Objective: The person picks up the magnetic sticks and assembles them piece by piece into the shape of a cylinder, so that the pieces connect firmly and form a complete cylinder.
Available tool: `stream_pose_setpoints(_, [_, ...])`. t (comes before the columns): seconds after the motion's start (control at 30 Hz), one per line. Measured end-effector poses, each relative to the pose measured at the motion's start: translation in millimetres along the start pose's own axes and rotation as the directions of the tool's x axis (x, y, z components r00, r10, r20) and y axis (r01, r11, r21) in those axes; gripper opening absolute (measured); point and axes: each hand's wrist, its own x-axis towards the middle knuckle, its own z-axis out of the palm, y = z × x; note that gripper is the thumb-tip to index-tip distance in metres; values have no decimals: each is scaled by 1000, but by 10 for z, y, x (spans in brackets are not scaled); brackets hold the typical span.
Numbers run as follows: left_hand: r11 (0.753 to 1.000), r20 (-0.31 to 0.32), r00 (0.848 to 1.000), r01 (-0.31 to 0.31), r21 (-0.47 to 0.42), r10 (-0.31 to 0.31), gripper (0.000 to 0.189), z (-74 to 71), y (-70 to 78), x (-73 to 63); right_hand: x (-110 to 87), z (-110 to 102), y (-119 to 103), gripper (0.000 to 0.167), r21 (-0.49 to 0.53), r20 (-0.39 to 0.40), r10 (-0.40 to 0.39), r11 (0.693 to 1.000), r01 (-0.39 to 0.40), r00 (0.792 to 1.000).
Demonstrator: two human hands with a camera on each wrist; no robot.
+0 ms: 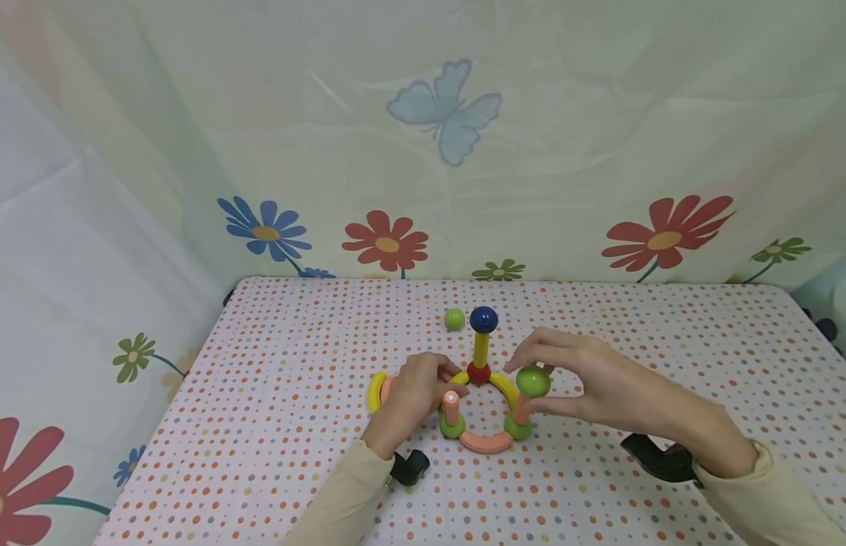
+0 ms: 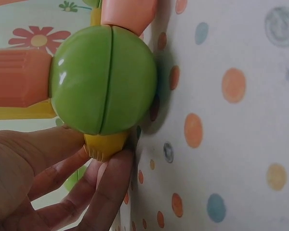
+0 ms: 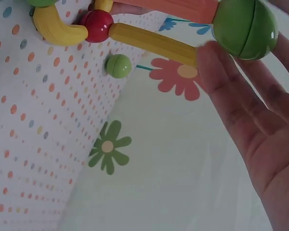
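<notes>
A ring of toy building sticks and balls stands on the table. My left hand pinches a yellow curved stick right by the front-left green ball. From that ball rises an orange stick. My right hand holds the green ball atop the orange stick at the front right, thumb on the near side and fingers behind. At the ring's back is a red ball with an upright yellow stick and a blue ball on top. An orange curved stick closes the front.
A loose green ball lies behind the ring. Left of my left hand lie a yellow curved piece and an orange one, partly hidden. A printed cloth hangs behind the dotted tabletop.
</notes>
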Motion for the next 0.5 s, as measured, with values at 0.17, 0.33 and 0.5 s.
stream_pose_setpoints(0.17, [1000,11,1000,12,6,-12,24,2,6,12,-160,90,113,59,105,-134,80,992,-66,988])
stream_pose_setpoints(0.33, [1000,26,1000,9,15,-10,24,-13,36,-4,-360,305,341,57,254,-149,194,955,-152,970])
stream_pose_setpoints(0.5, [999,75,997,-35,22,33,21,-90,53,-10,-458,637,444,49,393,-18,358,861,-323,933])
